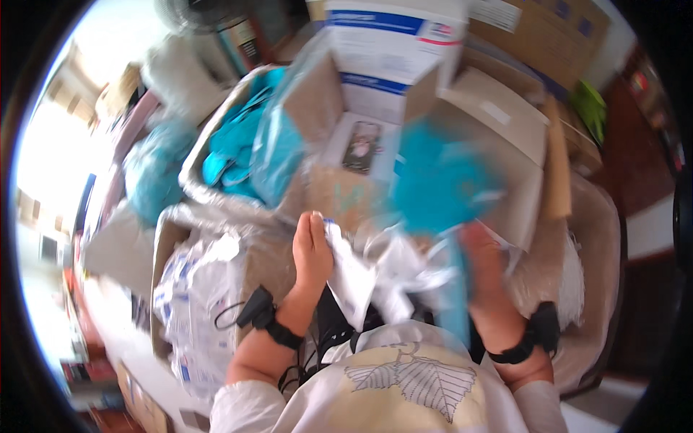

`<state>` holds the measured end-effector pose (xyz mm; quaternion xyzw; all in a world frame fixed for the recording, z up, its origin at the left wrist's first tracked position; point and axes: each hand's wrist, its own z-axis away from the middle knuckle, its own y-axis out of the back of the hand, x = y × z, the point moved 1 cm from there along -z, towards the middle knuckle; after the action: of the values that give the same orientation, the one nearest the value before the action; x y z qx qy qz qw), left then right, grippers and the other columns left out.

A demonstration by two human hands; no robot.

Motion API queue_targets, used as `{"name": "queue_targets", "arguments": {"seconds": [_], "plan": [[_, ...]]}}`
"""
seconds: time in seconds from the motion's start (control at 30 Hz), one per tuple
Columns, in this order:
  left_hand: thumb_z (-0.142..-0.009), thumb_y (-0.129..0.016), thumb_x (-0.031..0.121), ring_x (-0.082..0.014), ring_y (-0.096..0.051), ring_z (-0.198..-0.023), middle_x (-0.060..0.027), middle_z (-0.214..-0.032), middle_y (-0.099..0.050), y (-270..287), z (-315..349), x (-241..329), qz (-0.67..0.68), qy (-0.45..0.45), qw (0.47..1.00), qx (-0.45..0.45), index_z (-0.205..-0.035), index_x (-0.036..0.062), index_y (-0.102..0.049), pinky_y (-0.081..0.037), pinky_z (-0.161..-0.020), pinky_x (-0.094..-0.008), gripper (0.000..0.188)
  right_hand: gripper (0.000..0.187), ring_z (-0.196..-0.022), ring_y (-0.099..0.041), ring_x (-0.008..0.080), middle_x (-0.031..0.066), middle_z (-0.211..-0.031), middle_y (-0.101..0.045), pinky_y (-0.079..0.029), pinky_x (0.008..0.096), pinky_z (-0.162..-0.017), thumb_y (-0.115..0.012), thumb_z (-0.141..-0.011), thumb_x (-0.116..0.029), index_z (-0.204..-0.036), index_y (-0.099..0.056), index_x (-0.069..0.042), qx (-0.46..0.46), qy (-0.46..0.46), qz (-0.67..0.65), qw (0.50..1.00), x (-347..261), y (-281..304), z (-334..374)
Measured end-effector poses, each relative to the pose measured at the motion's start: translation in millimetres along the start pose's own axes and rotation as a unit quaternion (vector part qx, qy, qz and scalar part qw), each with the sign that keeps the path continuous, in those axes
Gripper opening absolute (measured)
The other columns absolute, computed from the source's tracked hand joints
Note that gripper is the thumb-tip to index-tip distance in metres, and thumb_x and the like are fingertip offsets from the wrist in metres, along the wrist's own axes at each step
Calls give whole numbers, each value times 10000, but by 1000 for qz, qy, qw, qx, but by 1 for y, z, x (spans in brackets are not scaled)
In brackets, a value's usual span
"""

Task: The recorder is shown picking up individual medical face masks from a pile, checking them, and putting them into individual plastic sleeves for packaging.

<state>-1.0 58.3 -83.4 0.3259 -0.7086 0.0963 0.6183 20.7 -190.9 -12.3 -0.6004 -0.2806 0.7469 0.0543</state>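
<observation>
Left of centre, my left hand has its fingers pressed together on the edge of a white plastic packet with a little blue print. To the right, my right hand is smeared by motion. A bright turquoise cloth piece rises from it, also blurred, and seems to be in its grip; its exact kind does not show. A light blue strip hangs below that hand. More crumpled white packets lie between my hands, over my lap.
Turquoise pieces fill a lined box at the back left. A carton of white packets stands near left. Ahead, a phone lies by an open white-and-blue carton. An open cardboard box stands right, before a plastic-lined container.
</observation>
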Motion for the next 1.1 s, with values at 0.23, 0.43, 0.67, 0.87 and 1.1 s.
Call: {"name": "queue_targets", "arguments": {"seconds": [0.23, 0.43, 0.67, 0.87, 1.1], "plan": [[-942, -396, 256, -232, -506, -828, -115, -871, -533, 243, -67, -96, -104, -30, 927, 360, -913, -9, -510, -396, -777, -337, 290, 312, -671, -486, 134, 29, -742, -498, -435, 309, -798, -495, -889, -179, -1178, -435, -77, -105, 115, -135, 979, -33, 69, -3], [-873, -508, 187, -309, -518, -959, -162, -954, -568, 347, -32, -115, -417, -83, 817, 389, -878, 1, -532, -391, -844, -393, 187, 277, -542, -417, 60, -6, -605, -427, -385, 187, -595, -461, -912, -241, -1151, -422, -109, 107, 71, -74, 989, -13, 43, -3], [-768, -588, 229, -361, -460, -1098, -166, -1081, -555, 267, 43, -251, -402, 42, 902, -155, -933, 60, -571, -359, -914, -450, 237, 204, -449, -374, 52, -37, -520, -419, -291, 184, -472, -509, -893, -317, -858, -496, -116, 224, 16, 46, 973, -11, 8, -8], [-787, -563, 296, -361, -472, -1091, -201, -1143, -535, 289, 75, -371, -302, 311, 878, -203, -1144, 85, -534, -380, -898, -460, 416, 172, -477, -478, 72, -16, -598, -494, -366, 199, -442, -525, -889, -265, -874, -523, -94, 166, 11, 29, 986, -13, -2, -8], [-802, -530, 189, -215, -579, -912, -142, -917, -644, 279, 23, -266, -252, 221, 847, -413, -1044, 101, -626, -430, -836, -353, 274, 188, -605, -536, 49, -12, -740, -574, -423, 180, -532, -528, -888, -274, -919, -564, -92, 170, 2, 44, 984, -22, 8, 12]]}}
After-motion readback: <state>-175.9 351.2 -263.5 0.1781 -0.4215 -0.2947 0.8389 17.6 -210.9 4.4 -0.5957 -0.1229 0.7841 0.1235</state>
